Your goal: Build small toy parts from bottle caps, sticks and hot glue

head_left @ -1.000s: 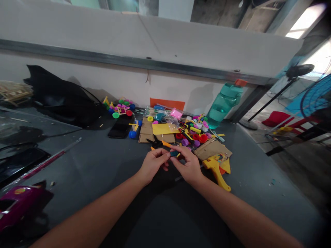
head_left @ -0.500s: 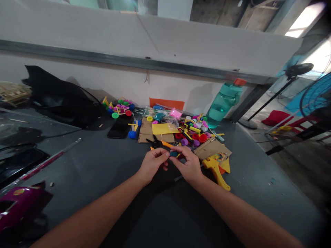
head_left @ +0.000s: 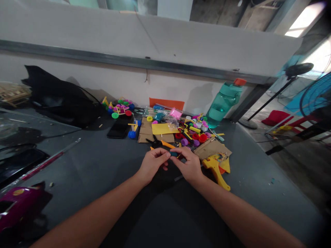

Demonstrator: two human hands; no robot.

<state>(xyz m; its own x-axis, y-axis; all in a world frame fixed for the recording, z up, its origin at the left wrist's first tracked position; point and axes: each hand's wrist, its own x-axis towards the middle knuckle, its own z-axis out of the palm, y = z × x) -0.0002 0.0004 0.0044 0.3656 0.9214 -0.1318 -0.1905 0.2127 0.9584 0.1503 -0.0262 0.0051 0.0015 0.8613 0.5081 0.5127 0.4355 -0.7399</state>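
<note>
My left hand and my right hand meet above the dark grey tabletop. Their fingertips pinch a small dark teal cylinder, mostly hidden by my fingers. Just beyond them lie scissors with orange handles, on a cardboard sheet. A yellow paper sheet sits next to that. Red and purple plastic wheels are heaped beyond my right hand, and a yellow plastic tool lies right of it.
A stick-framed toy with coloured wheels and a black phone lie back left. A teal water bottle stands at the back right. A black bag and a magenta toy car body sit left; a wall stands behind.
My hands have drawn slightly closer together, and my left fingertips now cover more of the teal cylinder. The items on the table have not moved.
</note>
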